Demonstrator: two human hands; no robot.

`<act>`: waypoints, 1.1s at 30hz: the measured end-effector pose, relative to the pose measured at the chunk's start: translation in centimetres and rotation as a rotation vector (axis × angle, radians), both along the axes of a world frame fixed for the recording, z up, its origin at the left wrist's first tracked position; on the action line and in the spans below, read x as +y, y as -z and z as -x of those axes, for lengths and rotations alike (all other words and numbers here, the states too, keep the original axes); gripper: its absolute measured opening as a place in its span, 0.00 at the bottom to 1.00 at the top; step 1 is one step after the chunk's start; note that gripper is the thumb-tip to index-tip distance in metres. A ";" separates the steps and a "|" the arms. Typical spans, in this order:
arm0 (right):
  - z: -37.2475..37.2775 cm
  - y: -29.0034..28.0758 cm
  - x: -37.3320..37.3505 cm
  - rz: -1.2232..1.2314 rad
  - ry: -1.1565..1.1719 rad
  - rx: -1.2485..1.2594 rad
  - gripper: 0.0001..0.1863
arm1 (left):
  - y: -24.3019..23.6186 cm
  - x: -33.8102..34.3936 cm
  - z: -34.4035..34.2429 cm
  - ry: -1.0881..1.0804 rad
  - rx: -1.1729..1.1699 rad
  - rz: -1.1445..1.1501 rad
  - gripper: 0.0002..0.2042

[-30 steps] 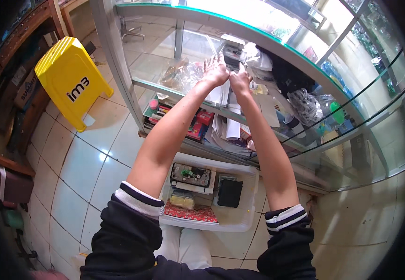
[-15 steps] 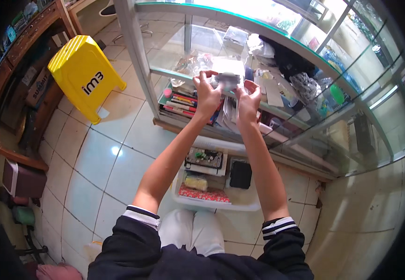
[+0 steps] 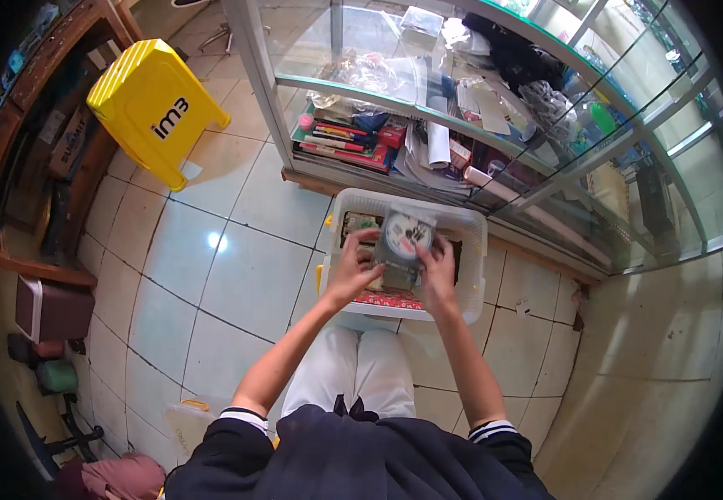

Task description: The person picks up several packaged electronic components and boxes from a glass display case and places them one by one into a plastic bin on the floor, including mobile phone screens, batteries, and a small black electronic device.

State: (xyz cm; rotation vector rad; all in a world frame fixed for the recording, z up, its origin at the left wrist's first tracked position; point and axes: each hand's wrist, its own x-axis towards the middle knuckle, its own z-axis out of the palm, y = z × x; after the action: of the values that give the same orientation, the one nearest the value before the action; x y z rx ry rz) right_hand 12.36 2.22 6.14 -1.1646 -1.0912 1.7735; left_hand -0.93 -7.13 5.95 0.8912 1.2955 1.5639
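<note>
Case point(image 3: 402, 257), done: I have it gripped and over the bin point(image 3: 482, 260), just right of frame centre. I judge the handling well along.
Case, left: not released. I see no sign that it lies settled, and whether its underside touches what is below I can't make out from above.
Left hand point(image 3: 351, 268): clamped on the case's left edge, fingers bent, thumb on the near part.
Right hand point(image 3: 438, 273): clamped on the right edge, fingers curled at the side. Hands apart, case between them.
Disc point(image 3: 409, 235): round, white, filling the upper part of the case; dark marks near its middle, a small pinkish patch lower down.
Case body: flat, squarish, greyish, probably see-through plastic; blur and glare leave me unsure. Disc side faces up to the camera; exact tilt uncertain.
Bin: whitish plastic, on floor tiles point(image 3: 236, 283), right of frame centre. A red patterned piece point(image 3: 391, 303) shows along its near side; case and hands cover much of the rest.
Cabinet point(image 3: 255, 71): glass-sided, across the upper right of the frame, beyond the bin.
</note>
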 end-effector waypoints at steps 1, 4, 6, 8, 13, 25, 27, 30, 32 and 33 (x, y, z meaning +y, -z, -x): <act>-1.0 2.5 -0.3 0.006 0.040 0.009 0.26 | 1.1 0.1 -0.5 0.016 -0.008 0.004 0.27; -2.9 6.2 -0.1 -0.094 0.066 -0.150 0.24 | 4.3 0.8 -1.4 0.098 0.053 0.185 0.25; -4.3 7.1 1.5 -0.099 0.077 -0.274 0.23 | 6.6 2.6 -3.1 0.161 0.062 0.238 0.25; -6.1 9.2 3.9 -0.390 0.062 -0.637 0.23 | 8.7 4.9 -5.5 0.157 0.113 0.196 0.26; -5.8 9.8 5.3 -0.337 0.054 -0.973 0.22 | 10.6 8.1 -8.6 0.106 0.424 0.224 0.30; -5.3 9.2 4.0 -0.660 -0.059 -1.159 0.27 | 9.4 7.9 -7.4 0.139 0.415 0.205 0.32; -4.5 5.6 4.3 -0.791 -0.069 -1.089 0.27 | 6.9 7.7 -4.6 0.055 0.476 0.135 0.31; -2.8 -2.8 5.9 -0.941 -0.051 -0.901 0.28 | -1.8 8.7 0.8 0.070 0.339 0.033 0.30; -0.8 -8.1 7.0 -1.049 -0.037 -0.678 0.28 | -8.3 9.0 3.7 0.014 0.347 -0.207 0.25; 0.0 -11.6 7.0 -1.071 -0.028 -0.650 0.27 | -11.7 9.0 4.3 -0.023 0.317 -0.254 0.24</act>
State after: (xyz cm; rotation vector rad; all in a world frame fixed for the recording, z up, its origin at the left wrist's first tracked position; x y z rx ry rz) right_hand 12.36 9.24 17.70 -0.9846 -2.0576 0.5433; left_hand -5.21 1.89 17.68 1.3317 1.3436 1.6781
